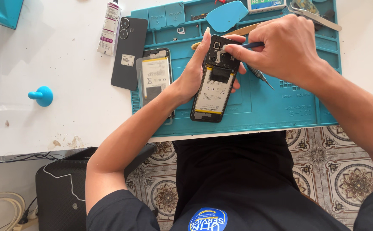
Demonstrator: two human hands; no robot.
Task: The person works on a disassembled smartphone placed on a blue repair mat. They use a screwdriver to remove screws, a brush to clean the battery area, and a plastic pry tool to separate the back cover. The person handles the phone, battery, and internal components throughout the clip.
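Note:
My left hand (193, 72) holds an opened black phone (214, 85) tilted above the teal repair mat (272, 111); its white battery and top circuit board are exposed. My right hand (282, 49) grips a thin blue-handled tool (250, 45), its tip touching the board near the phone's camera end. A small screwdriver (261, 77) lies on the mat just under my right hand.
A second opened phone (154, 77) lies at the mat's left edge, a black back cover (129, 53) and a glue tube (109, 28) beside it on the white table. A blue suction cup (42, 96), blue pick (227, 16) and tweezers (319, 19) lie around.

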